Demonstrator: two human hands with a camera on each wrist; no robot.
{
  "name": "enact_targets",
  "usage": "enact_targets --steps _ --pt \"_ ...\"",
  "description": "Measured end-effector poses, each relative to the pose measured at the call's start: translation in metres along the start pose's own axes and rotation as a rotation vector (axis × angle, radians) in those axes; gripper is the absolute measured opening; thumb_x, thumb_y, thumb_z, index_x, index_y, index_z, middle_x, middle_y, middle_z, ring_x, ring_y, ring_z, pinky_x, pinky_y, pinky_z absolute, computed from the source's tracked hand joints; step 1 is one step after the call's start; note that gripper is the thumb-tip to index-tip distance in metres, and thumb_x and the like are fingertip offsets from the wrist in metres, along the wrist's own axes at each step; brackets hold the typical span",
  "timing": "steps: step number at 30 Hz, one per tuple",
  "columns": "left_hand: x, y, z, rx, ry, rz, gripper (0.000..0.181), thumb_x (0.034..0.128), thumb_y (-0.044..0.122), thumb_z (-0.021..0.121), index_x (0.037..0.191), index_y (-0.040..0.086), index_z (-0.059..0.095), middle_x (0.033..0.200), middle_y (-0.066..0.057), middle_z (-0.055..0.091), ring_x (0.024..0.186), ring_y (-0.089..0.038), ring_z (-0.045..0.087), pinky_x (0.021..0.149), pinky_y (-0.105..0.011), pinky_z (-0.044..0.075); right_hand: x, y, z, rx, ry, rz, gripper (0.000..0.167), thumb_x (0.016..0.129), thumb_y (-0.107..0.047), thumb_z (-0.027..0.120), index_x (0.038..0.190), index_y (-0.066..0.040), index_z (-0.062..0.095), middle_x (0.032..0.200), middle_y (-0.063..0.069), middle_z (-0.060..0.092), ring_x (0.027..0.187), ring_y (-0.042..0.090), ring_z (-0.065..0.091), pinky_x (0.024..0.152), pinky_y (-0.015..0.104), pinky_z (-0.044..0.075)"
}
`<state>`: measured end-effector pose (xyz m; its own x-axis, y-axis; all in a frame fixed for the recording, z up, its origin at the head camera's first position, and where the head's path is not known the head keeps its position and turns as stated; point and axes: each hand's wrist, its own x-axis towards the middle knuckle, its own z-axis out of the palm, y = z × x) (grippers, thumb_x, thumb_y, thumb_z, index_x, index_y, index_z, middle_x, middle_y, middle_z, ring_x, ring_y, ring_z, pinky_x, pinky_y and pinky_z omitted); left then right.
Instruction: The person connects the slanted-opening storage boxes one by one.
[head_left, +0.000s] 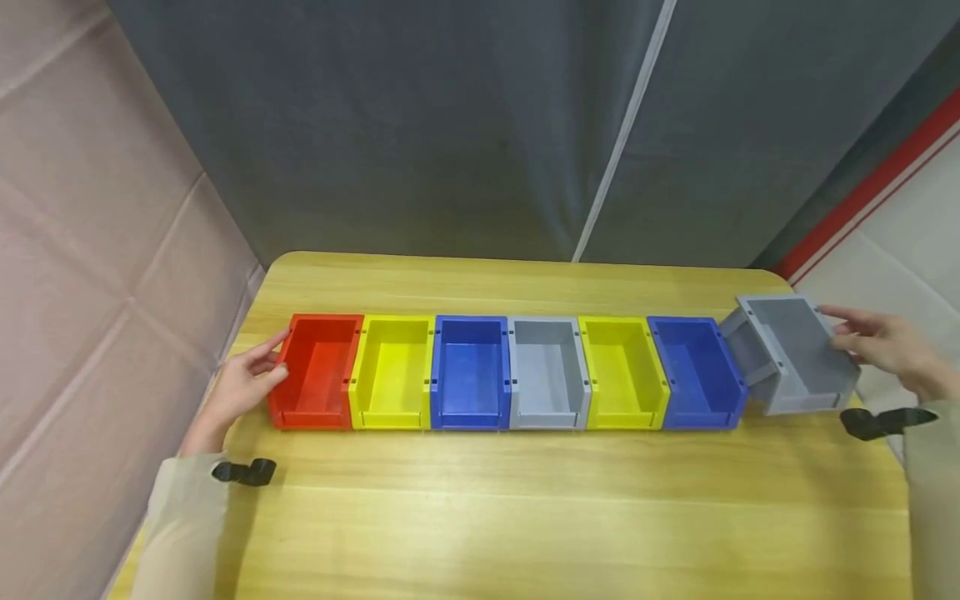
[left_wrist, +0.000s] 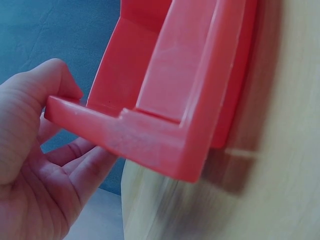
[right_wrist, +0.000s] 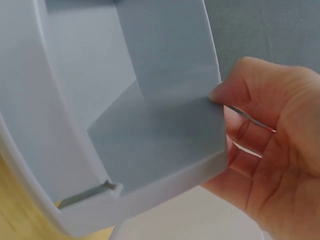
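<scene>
A red plastic bin [head_left: 315, 421] stands at the left end of a row of open-fronted bins. My left hand [head_left: 238, 385] pinches its left side wall, thumb inside and fingers outside, as the left wrist view shows. At the row's right end, my right hand [head_left: 888, 342] holds a grey bin [head_left: 813, 354] by its right wall. That bin is tilted and out of line with the row, close to the right-hand blue bin [head_left: 701, 367]. In the right wrist view, the thumb lies over the wall of the grey bin [right_wrist: 165, 145], with the fingers behind it.
Between the end bins stand a yellow bin [head_left: 393, 421], a blue bin [head_left: 471, 421], another grey bin [head_left: 549, 421] and a second yellow bin [head_left: 626, 421], side by side. They stand on a wooden table [head_left: 510, 517]. A dark curtain [head_left: 412, 125] hangs behind it.
</scene>
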<state>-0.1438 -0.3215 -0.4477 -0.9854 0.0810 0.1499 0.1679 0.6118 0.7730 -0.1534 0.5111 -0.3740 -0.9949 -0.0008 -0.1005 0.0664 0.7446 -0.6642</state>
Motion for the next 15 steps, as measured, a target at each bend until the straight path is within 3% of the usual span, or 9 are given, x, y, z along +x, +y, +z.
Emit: enact_targets --steps 7,15 --pt "0.0000 0.0012 0.0004 -0.009 -0.005 -0.003 0.054 0.0844 -0.007 0.059 0.136 -0.006 0.043 0.096 -0.026 0.057 0.075 0.009 0.051 0.065 -0.007 0.047 0.0042 -0.0023 -0.0010 -0.056 -0.001 0.014 0.050 0.094 -0.012 0.052 0.127 -0.048 0.043 0.080 -0.031 0.049 0.070 -0.008 0.048 0.054 0.022 0.048" --pt "0.0002 0.0015 -0.0009 0.006 -0.006 -0.009 0.054 0.0853 -0.005 0.059 0.137 -0.004 0.043 0.097 -0.028 0.058 0.075 0.010 0.051 0.065 -0.006 0.047 0.0001 0.0042 0.0024 -0.084 -0.006 0.046 0.056 0.095 -0.013 0.051 0.146 -0.024 0.032 0.080 -0.033 0.046 0.071 -0.011 0.047 0.054 0.021 0.048"
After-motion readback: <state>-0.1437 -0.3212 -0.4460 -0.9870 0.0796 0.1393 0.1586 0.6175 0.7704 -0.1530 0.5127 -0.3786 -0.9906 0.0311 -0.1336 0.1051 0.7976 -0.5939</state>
